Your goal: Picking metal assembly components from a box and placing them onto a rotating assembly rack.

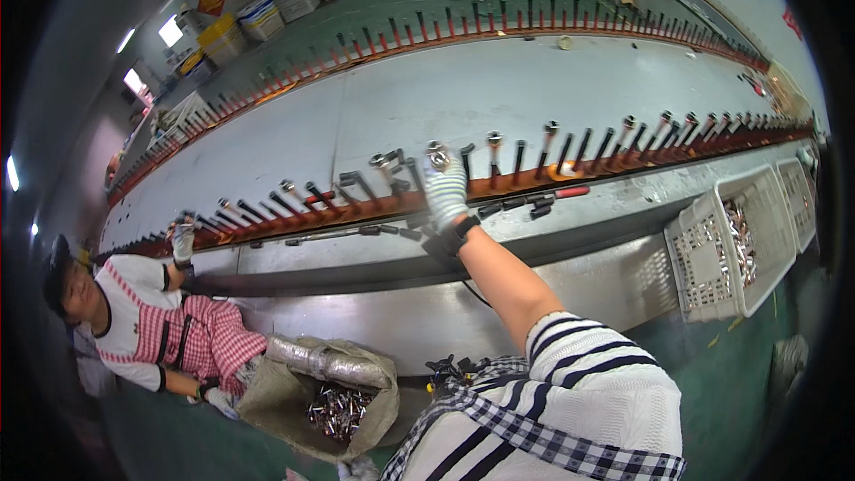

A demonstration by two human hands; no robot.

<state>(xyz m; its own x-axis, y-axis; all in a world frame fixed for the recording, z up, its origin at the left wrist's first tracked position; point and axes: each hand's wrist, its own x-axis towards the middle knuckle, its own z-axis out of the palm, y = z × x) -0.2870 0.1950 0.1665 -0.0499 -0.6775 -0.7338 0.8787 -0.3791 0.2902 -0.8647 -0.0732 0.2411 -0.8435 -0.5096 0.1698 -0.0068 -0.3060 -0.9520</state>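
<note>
My right hand (446, 191), in a striped knit glove with a black band at the wrist, reaches to the near row of upright posts. Its fingers are closed around a shiny round metal fitting (437, 157) at the height of the post tops. Beside it stand a black post (468, 160) and a post with a similar metal piece (495, 141) on top. A greyish-white gloved shape at the bottom edge, which seems to be my left hand (358, 468), shows only in small part; its fingers are not made out.
Loose black and red sleeves (540, 205) lie on the near ledge. White crates (704, 258) with metal parts stand at the right. Below is an open sack (267, 401) of small metal pieces. A co-worker (169, 321) in a checked apron reaches to the row at left.
</note>
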